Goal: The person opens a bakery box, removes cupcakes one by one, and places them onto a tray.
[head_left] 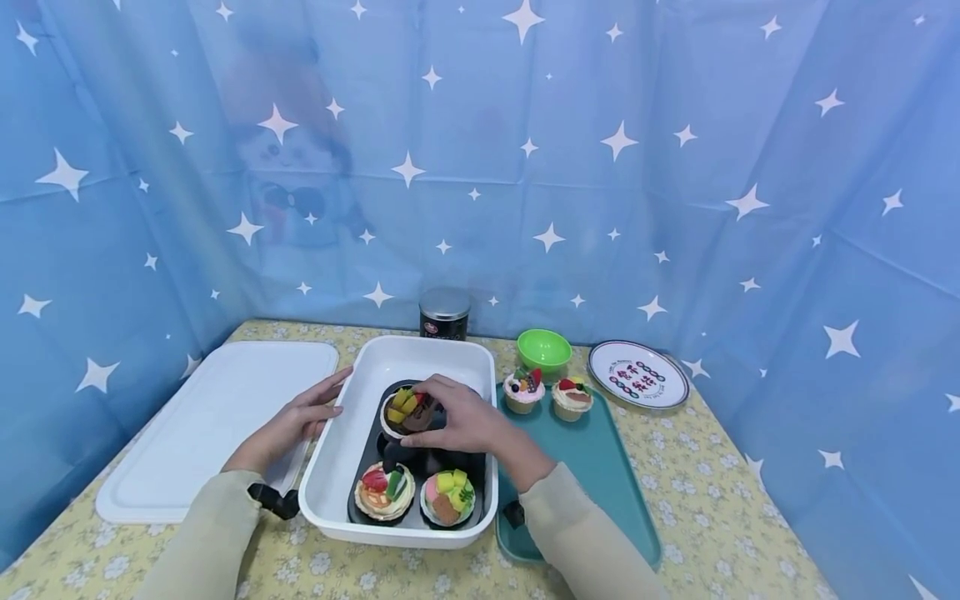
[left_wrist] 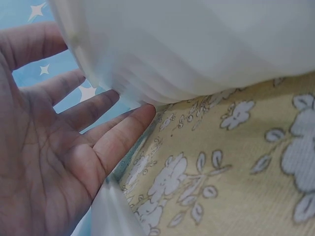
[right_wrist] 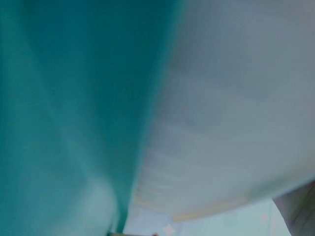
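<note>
A white plastic tub point(head_left: 330, 479) stands in front of me with a dark muffin tin point(head_left: 415, 518) inside. My right hand point(head_left: 472, 419) grips a cupcake point(head_left: 401, 408) topped with yellow fruit chunks and brown pieces, at the tin's far left cup; its fingers cover the cupcake's right side. Two more cupcakes, one with strawberry and green slices point(head_left: 385, 492) and one with yellow cubes point(head_left: 447, 497), fill the near cups. At the tub's left wall, my left hand point(head_left: 300, 415) touches the outside with extended fingers point(left_wrist: 130, 130). The right wrist view shows only the tub's side and green tray.
Right of the tub, a green tray point(head_left: 592, 467) carries two cupcakes point(head_left: 523, 392) at its far end. Behind it are a light green bowl point(head_left: 544, 348) and a printed plate point(head_left: 652, 354). A white lid point(head_left: 217, 417) lies left; a dark can point(head_left: 444, 315) stands behind the tub.
</note>
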Demonstrator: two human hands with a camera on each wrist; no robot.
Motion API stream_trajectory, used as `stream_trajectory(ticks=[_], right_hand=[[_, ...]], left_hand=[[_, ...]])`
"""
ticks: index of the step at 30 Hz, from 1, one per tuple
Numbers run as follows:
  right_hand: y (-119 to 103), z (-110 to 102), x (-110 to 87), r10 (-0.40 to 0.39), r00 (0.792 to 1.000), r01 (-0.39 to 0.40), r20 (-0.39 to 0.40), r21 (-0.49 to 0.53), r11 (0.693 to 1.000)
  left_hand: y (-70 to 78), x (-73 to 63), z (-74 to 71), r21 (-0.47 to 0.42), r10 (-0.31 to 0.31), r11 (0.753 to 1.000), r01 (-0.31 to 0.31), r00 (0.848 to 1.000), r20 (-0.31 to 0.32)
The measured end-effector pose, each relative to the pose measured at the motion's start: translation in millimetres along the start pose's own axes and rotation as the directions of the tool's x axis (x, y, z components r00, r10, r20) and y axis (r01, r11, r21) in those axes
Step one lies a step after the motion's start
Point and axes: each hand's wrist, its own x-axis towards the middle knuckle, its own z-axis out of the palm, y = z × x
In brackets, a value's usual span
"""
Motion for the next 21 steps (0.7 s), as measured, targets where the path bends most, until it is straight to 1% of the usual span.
stream_trajectory(ticks=[4, 6, 9, 14, 18, 21], right_hand=[[-1.3, -16.3, -5.7, -0.010, 0.999, 0.012, -0.045, 0.035, 0.999], [-1.9, -27.6, -10.1, 0.000, 0.998, 0.003, -0.070, 0.047, 0.999], [1.2, -44.7, -19.6, 0.041, 0.993, -0.036, -0.106, 0.051, 0.998], [20.0, -66.0, -39.1, 0.068, 0.982, -0.061, -0.175, 0.046, 0.997], [37.7, -77.8, -59.1, 0.099, 0.969, -0.084, -0.227, 0.073, 0.994], [47.7, -84.4, -72.6, 0.128, 0.962, -0.114, -0.243, 0.072, 0.991]], left_hand=[[0.9, -1.2, 0.5, 0.014, -0.007, 1.000, 0.007, 1.000, -0.008], [1.8, -1.5, 1.1, 0.028, -0.010, 1.000, 0.010, 1.000, -0.017], [1.7, -1.5, 2.2, 0.050, -0.010, 0.999, 0.012, 1.000, -0.026], [2.3, -1.7, 3.1, 0.057, -0.033, 0.998, 0.036, 0.998, -0.053], [1.6, -0.9, 2.9, 0.051, -0.033, 0.998, 0.035, 0.999, -0.039], [0.2, -0.9, 2.0, 0.044, -0.033, 0.998, 0.035, 0.999, -0.037]])
